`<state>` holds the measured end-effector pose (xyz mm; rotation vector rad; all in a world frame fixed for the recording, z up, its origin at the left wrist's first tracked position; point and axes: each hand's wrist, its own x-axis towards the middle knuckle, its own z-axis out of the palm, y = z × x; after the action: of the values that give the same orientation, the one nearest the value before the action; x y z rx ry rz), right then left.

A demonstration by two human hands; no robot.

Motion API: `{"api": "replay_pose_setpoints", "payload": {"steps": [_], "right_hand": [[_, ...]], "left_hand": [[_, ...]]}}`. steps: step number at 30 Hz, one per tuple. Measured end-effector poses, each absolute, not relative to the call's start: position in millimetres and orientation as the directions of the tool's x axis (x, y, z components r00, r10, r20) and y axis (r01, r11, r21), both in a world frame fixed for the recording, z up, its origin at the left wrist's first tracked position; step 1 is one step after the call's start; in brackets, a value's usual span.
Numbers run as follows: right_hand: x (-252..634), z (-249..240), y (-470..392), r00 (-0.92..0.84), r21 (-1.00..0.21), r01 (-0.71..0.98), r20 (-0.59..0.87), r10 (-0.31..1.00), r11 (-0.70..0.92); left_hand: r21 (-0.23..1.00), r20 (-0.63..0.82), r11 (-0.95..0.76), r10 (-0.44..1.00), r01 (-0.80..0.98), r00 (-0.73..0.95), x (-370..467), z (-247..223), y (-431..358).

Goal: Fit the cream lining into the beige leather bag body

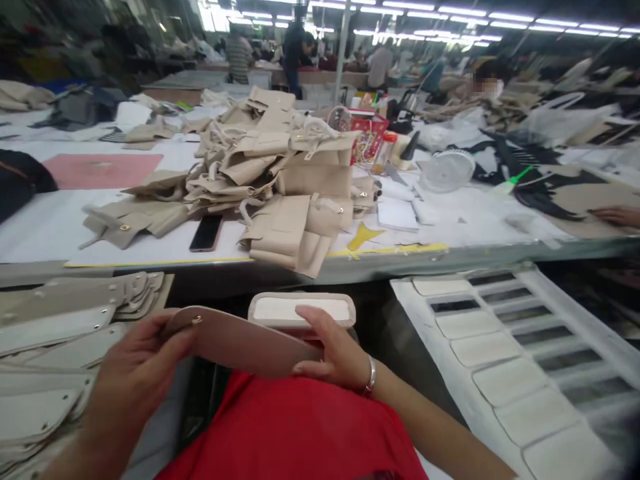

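A long leather panel (245, 343) with rounded ends spans the space between my two hands, above a red cloth on my lap. My left hand (145, 363) is closed on its left end, beside a small metal stud. At the other end, my right hand (335, 350) grips the panel between thumb and fingers; a bracelet circles that wrist. Just behind the panel is a rounded box-like piece (285, 308) with a white top and beige rim, partly covered by my right fingers. Whether those fingers touch it, I cannot tell.
Beige bag pieces (290, 167) lie heaped on the white table, near a phone (206, 233). More studded panels (55, 333) are stacked at left. To the right, a slatted rack (505, 360) carries pale rounded pieces. Another person's hand (620, 215) rests at far right.
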<state>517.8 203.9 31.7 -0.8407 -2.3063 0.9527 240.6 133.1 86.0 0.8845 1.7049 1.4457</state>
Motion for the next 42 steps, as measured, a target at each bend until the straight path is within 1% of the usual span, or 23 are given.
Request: {"api": "replay_pose_setpoints", "payload": {"steps": [2,3,4,5,7,9,10,13,15,18,20,24,29,32,34,36,37,39,40,42], "right_hand": [[533,21,203,-0.713,-0.88,0.36,-0.045,0.7,0.31],[542,16,203,-0.702,-0.918,0.366,-0.163,0.694,0.155],[551,10,203,-0.673,-0.933,0.36,-0.251,0.696,0.012],[560,6,205,-0.631,-0.936,0.336,-0.308,0.712,-0.106],[575,1,211,-0.53,-0.922,0.277,-0.382,0.757,-0.271],[586,-2,221,-0.43,-0.899,0.263,-0.434,0.791,-0.35],[590,-2,227,-0.389,-0.889,0.271,-0.452,0.802,-0.37],[597,-7,248,-0.297,-0.877,0.33,-0.449,0.843,-0.35],[599,-12,260,-0.272,-0.874,0.375,-0.421,0.865,-0.308],[601,-20,272,-0.252,-0.85,0.47,-0.389,0.886,-0.24],[602,-23,277,-0.233,-0.823,0.519,-0.398,0.887,-0.232],[604,-24,282,-0.222,-0.819,0.512,-0.415,0.882,-0.257],[606,-25,285,-0.231,-0.816,0.513,-0.43,0.873,-0.267],[608,-24,288,-0.23,-0.785,0.58,-0.412,0.882,-0.216],[609,-21,290,-0.235,-0.76,0.625,-0.403,0.884,-0.181],[610,-19,292,-0.254,-0.742,0.652,-0.407,0.878,-0.155],[611,-18,293,-0.266,-0.735,0.663,-0.41,0.872,-0.143],[612,-16,296,-0.289,-0.722,0.681,-0.415,0.863,-0.119],[613,-16,296,-0.294,-0.715,0.69,-0.416,0.861,-0.109],[613,-15,297,-0.292,-0.702,0.705,-0.413,0.862,-0.098]], "left_hand": [[0.982,-0.176,0.128,0.89,-0.141,-0.42,266,70,155],[0.967,-0.217,0.142,0.893,-0.21,-0.394,277,62,164],[0.956,-0.25,0.16,0.885,-0.247,-0.392,284,53,172],[0.946,-0.281,0.183,0.874,-0.266,-0.397,290,45,178],[0.932,-0.326,0.216,0.852,-0.292,-0.41,295,30,186],[0.925,-0.349,0.243,0.846,-0.29,-0.404,294,16,192],[0.931,-0.348,0.26,0.849,-0.258,-0.398,292,10,195],[0.939,-0.326,0.344,0.868,-0.02,-0.374,286,-4,203],[0.91,-0.331,0.395,0.875,0.124,-0.354,282,-11,209],[0.877,-0.352,0.432,0.875,0.209,-0.333,278,-19,216],[0.865,-0.351,0.435,0.88,0.249,-0.319,276,-23,220],[0.827,-0.343,0.436,0.891,0.355,-0.296,276,-23,224],[0.745,-0.284,0.401,0.914,0.533,-0.291,277,-21,229],[0.643,-0.284,0.385,0.923,0.662,-0.26,274,-22,232],[0.527,-0.217,0.276,0.958,0.804,-0.186,274,-19,234],[0.393,-0.074,0.078,0.996,0.916,-0.053,280,-13,238],[0.337,0.002,-0.025,1.0,0.941,0.025,287,-9,240],[0.27,0.1,-0.203,0.978,0.941,0.182,309,-3,248],[0.257,0.118,-0.279,0.959,0.925,0.257,324,-1,253],[0.256,0.099,-0.433,0.901,0.864,0.422,357,-1,263]]}}
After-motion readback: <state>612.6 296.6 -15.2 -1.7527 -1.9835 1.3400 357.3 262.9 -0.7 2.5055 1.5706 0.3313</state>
